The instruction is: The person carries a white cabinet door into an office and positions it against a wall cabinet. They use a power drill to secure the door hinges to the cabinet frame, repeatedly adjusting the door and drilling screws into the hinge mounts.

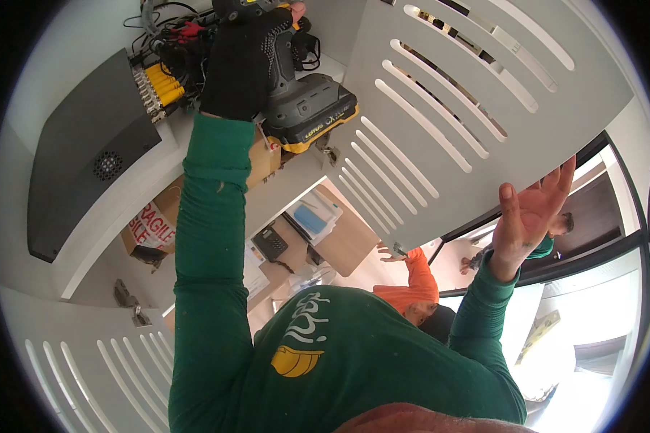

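My left hand (237,68), in a black glove with a bare fingertip, is closed on a black-and-yellow cordless drill (303,108) inside a light grey cabinet, beside dark cables, yellow connectors (159,85) and a curved dark grey device (87,173) with a round grille. My bare right hand (527,216) is open, fingers stretched out, touching the lower edge of a slotted grey door (440,101) at the right. The drill's upper end is cut off by the frame edge.
Below are a cardboard box (152,224) with red-and-white tape, a second slotted door (87,368) and a desk (354,238) with a phone (269,242) and papers. A person in orange sleeves (415,278) is beneath the door; another person (560,224) stands beyond at the right.
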Available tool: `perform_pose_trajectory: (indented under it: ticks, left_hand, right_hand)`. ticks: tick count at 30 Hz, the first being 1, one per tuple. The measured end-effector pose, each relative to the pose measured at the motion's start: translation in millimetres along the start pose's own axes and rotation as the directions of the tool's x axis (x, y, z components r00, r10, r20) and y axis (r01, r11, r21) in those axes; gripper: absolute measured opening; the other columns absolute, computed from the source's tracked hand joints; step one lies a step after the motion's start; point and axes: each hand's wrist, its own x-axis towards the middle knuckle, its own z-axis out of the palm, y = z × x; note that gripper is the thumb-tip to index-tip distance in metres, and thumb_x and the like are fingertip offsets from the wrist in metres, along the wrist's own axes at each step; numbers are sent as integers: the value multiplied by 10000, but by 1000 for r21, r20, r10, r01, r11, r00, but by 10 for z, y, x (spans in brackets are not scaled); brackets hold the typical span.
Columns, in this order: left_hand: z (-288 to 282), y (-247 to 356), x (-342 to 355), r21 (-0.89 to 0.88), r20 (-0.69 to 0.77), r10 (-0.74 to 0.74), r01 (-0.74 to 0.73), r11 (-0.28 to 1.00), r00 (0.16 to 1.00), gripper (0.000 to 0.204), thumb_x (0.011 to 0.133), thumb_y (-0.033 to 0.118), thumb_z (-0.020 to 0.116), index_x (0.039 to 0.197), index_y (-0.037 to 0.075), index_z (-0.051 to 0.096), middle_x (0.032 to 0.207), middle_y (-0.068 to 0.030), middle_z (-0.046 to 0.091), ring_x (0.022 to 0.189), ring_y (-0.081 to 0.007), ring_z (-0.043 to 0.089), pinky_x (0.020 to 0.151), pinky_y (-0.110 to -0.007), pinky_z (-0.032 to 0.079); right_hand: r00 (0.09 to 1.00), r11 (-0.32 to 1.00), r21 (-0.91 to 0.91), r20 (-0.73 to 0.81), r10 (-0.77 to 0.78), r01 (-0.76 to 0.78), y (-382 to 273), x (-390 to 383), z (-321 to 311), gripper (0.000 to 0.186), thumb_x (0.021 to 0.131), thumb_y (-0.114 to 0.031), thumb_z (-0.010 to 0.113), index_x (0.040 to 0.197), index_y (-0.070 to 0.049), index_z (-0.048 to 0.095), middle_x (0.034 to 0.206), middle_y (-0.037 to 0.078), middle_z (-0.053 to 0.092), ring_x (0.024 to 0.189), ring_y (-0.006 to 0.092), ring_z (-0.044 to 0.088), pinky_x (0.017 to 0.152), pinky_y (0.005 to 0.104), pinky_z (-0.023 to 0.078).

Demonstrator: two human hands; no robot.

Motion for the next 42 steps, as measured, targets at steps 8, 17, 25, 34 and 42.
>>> perform_pose_trajectory:
  ticks: [8,17,25,34,42]
  left_hand:
    - [-16,3,-2,29,-51,-36,37,999,998,212,899,128,634,1074,10,622,929,-55,658,830,-133,624,740,-236,509]
    - [-24,17,31,-4,13,-51,51,999,999,197,902,138,637,1057,19,621,917,-46,652,832,-127,622,724,-228,506]
    - [12,33,27,20,-7,-69,69,997,998,188,902,136,636,1050,20,628,908,-41,653,812,-122,621,716,-230,504]
    - [41,31,11,46,-47,-28,30,998,999,195,905,129,630,1061,11,634,924,-48,663,830,-134,634,738,-237,514]
    - [-17,-46,32,-172,47,-81,88,981,996,220,914,128,622,1098,8,620,926,-61,662,831,-156,637,741,-275,534]
  right_hand:
    - [1000,1000,0,-23,15,-15,28,-5,74,972,793,81,684,1574,-85,130,1495,209,349,1390,330,391,1146,476,325]
    - [998,999,-46,-66,-17,14,59,-22,124,951,813,81,677,1574,-95,133,1507,242,357,1391,343,395,1132,497,341]
    - [999,999,-35,-46,-28,26,115,-35,81,906,870,44,658,1583,-97,117,1521,250,372,1391,346,420,1130,501,344]
    - [998,1000,-10,-68,11,-12,65,-34,120,949,819,89,659,1580,-99,124,1519,230,351,1402,339,385,1143,498,319]
    - [999,999,-32,-45,30,-32,1,-34,122,905,849,75,643,1578,-95,133,1523,229,346,1402,357,384,1142,498,325]
